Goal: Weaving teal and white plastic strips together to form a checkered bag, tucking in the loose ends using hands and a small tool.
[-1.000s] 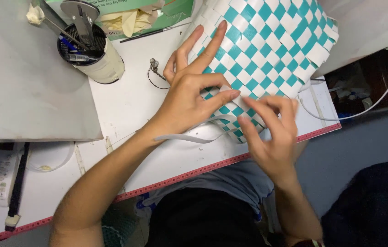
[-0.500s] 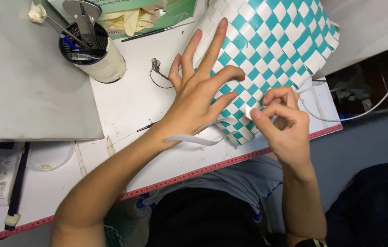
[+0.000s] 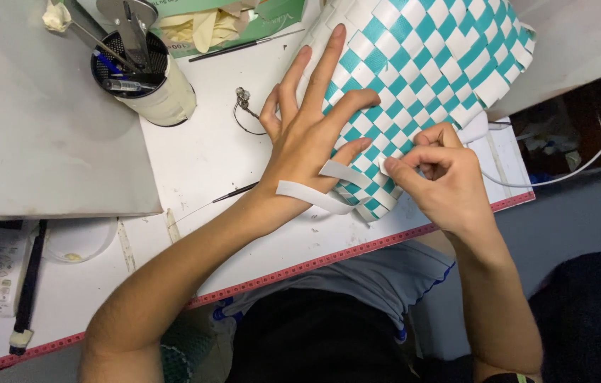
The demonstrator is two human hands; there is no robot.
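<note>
Left hand flat, open, pressing my teal-and-white woven basket; right hand pinches a white strip end. Weave mostly done; loose ends remain.

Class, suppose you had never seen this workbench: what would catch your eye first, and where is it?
First the teal-and-white woven mat at the upper right of the white table. The left hand lies spread flat on it, while the right hand pinches a loose white strip at its near edge. A tool cup stands upper left.
</note>
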